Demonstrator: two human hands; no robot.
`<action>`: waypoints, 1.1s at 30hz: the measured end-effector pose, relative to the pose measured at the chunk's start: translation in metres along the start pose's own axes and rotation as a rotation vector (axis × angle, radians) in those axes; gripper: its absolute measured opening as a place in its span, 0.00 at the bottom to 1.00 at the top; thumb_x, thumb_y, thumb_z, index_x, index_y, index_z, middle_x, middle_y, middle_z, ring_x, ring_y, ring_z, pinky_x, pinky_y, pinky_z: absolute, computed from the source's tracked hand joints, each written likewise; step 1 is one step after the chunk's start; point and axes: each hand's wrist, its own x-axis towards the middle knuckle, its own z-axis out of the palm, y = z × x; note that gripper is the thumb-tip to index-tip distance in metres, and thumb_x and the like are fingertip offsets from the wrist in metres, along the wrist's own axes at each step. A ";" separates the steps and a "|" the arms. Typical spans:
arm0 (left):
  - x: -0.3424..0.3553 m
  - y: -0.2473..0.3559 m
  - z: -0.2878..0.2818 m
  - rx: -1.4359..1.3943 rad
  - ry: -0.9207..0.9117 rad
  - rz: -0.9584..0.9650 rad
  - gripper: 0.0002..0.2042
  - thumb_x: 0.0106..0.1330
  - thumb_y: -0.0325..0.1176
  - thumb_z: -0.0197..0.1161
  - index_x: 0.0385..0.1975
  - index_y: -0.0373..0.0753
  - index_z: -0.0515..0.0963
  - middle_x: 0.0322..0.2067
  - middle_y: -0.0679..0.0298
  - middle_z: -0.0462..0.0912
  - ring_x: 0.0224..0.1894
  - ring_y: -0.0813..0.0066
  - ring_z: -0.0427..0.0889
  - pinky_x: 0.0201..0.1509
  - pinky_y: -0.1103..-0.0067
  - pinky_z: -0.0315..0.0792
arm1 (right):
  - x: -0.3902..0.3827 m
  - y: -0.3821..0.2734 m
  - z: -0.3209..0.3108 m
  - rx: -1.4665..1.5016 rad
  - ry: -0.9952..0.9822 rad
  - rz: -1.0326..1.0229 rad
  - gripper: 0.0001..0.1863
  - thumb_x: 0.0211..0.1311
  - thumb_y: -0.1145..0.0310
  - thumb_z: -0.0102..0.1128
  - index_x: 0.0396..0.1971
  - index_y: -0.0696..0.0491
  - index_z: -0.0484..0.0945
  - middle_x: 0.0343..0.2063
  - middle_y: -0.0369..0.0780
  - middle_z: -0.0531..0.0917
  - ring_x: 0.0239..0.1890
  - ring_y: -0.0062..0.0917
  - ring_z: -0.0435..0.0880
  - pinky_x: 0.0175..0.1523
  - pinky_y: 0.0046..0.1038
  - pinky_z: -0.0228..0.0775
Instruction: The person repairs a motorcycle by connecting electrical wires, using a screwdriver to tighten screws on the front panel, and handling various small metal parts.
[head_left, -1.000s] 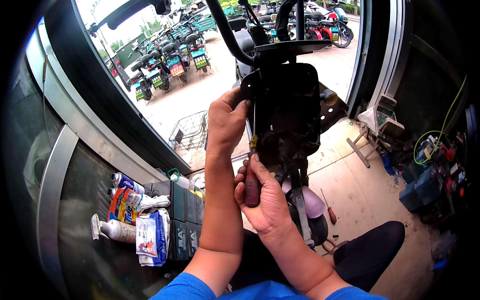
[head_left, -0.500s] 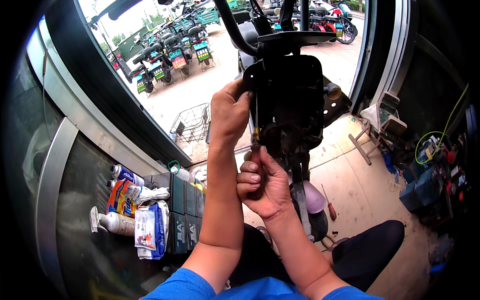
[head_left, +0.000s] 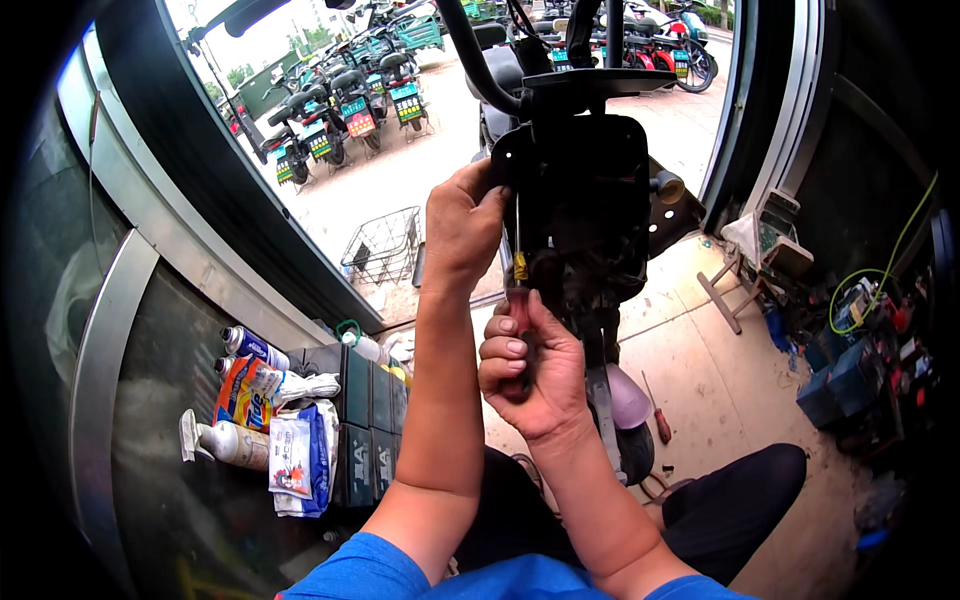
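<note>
Right hand (head_left: 530,370): grip clamped around the handle of a screwdriver (head_left: 519,290), shaft upright against the scooter's black front panel (head_left: 585,215). Left hand (head_left: 462,225): grip closed on that panel's left edge. A second red-handled screwdriver (head_left: 657,412) lies on the floor nearby.

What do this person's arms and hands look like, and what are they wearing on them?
Both forearms come up from the lower edge bare to above the elbow. The left hand and right hand wear no gloves, and no watch, ring or band shows. Bright blue short sleeves cover the upper arms. Fingernails on the right hand are short and unpainted.
</note>
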 end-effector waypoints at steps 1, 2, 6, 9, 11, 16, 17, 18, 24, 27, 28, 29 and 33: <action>0.000 0.001 0.000 0.022 0.006 0.007 0.16 0.68 0.21 0.61 0.54 0.28 0.84 0.43 0.53 0.92 0.45 0.72 0.89 0.54 0.77 0.79 | 0.001 0.002 0.001 -0.040 0.010 -0.031 0.15 0.78 0.54 0.62 0.44 0.52 0.77 0.34 0.34 0.78 0.32 0.19 0.79 0.34 0.20 0.74; 0.000 0.003 0.000 0.045 0.013 0.015 0.16 0.68 0.21 0.61 0.54 0.28 0.84 0.43 0.53 0.92 0.45 0.71 0.89 0.54 0.77 0.79 | 0.001 0.004 0.002 -0.080 0.020 -0.062 0.15 0.78 0.54 0.62 0.45 0.52 0.77 0.34 0.34 0.78 0.32 0.19 0.79 0.34 0.20 0.74; 0.001 0.002 0.001 0.007 0.008 -0.010 0.16 0.68 0.21 0.61 0.55 0.28 0.84 0.43 0.53 0.92 0.45 0.72 0.89 0.54 0.77 0.79 | -0.002 0.009 0.015 -0.206 0.246 -0.144 0.13 0.76 0.56 0.65 0.43 0.51 0.80 0.35 0.33 0.80 0.34 0.20 0.80 0.35 0.20 0.77; 0.001 0.007 0.001 0.066 -0.014 -0.013 0.16 0.71 0.20 0.62 0.58 0.28 0.82 0.47 0.62 0.90 0.45 0.81 0.85 0.53 0.82 0.78 | -0.003 0.008 0.011 -0.266 0.276 -0.206 0.11 0.74 0.59 0.68 0.41 0.50 0.80 0.34 0.34 0.81 0.35 0.20 0.81 0.36 0.21 0.78; -0.001 0.007 0.001 0.028 -0.015 -0.015 0.16 0.71 0.20 0.62 0.58 0.28 0.82 0.46 0.62 0.90 0.44 0.81 0.85 0.53 0.82 0.78 | 0.002 0.016 0.010 -0.401 0.363 -0.349 0.12 0.74 0.60 0.69 0.40 0.52 0.79 0.34 0.35 0.81 0.35 0.21 0.81 0.37 0.23 0.78; 0.002 -0.001 -0.001 0.003 -0.008 0.005 0.16 0.70 0.20 0.62 0.56 0.28 0.83 0.44 0.59 0.91 0.44 0.77 0.86 0.52 0.80 0.79 | 0.005 0.007 0.009 -0.203 0.146 -0.137 0.12 0.77 0.56 0.64 0.43 0.50 0.80 0.33 0.34 0.79 0.32 0.18 0.80 0.34 0.22 0.75; 0.001 0.001 0.001 -0.002 0.003 0.006 0.16 0.69 0.21 0.62 0.55 0.28 0.83 0.43 0.56 0.91 0.44 0.74 0.88 0.53 0.78 0.79 | 0.004 -0.002 -0.001 -0.098 0.049 -0.061 0.13 0.77 0.55 0.63 0.44 0.50 0.80 0.33 0.34 0.80 0.31 0.18 0.80 0.35 0.22 0.76; 0.000 0.003 0.003 -0.007 0.014 0.008 0.16 0.67 0.21 0.62 0.54 0.28 0.84 0.43 0.52 0.92 0.45 0.70 0.90 0.53 0.76 0.80 | 0.004 -0.008 -0.010 0.007 -0.049 0.014 0.14 0.77 0.54 0.63 0.46 0.50 0.80 0.34 0.34 0.80 0.31 0.18 0.80 0.35 0.21 0.76; -0.002 0.005 -0.002 0.078 -0.006 -0.006 0.16 0.70 0.21 0.63 0.56 0.28 0.83 0.45 0.58 0.91 0.46 0.76 0.86 0.55 0.79 0.78 | 0.001 0.018 0.020 -0.510 0.346 -0.258 0.16 0.78 0.51 0.60 0.47 0.50 0.81 0.34 0.35 0.82 0.28 0.20 0.80 0.36 0.23 0.79; -0.003 0.008 0.000 0.095 -0.010 -0.014 0.16 0.71 0.21 0.63 0.58 0.28 0.83 0.46 0.61 0.90 0.46 0.79 0.85 0.55 0.81 0.78 | -0.001 0.014 0.020 -0.727 0.413 -0.320 0.19 0.81 0.49 0.55 0.50 0.51 0.79 0.32 0.33 0.80 0.27 0.20 0.78 0.33 0.23 0.75; -0.005 0.009 0.000 0.103 -0.004 -0.017 0.16 0.71 0.21 0.63 0.58 0.28 0.83 0.46 0.61 0.91 0.46 0.80 0.85 0.55 0.81 0.78 | -0.001 0.013 0.018 -0.775 0.410 -0.328 0.19 0.81 0.49 0.54 0.50 0.51 0.78 0.31 0.32 0.79 0.27 0.20 0.77 0.32 0.23 0.74; -0.004 0.010 0.000 0.086 -0.006 -0.018 0.16 0.71 0.21 0.63 0.58 0.28 0.82 0.46 0.61 0.91 0.46 0.80 0.85 0.54 0.81 0.78 | -0.001 0.009 0.019 -0.525 0.285 -0.203 0.19 0.82 0.49 0.54 0.51 0.51 0.78 0.29 0.31 0.77 0.26 0.18 0.75 0.31 0.22 0.71; -0.004 0.010 0.004 0.082 0.013 -0.005 0.17 0.71 0.21 0.63 0.58 0.28 0.82 0.46 0.61 0.90 0.46 0.80 0.85 0.54 0.81 0.78 | -0.004 -0.009 0.012 0.065 -0.058 0.115 0.18 0.82 0.50 0.54 0.48 0.51 0.78 0.25 0.29 0.71 0.25 0.14 0.71 0.28 0.17 0.66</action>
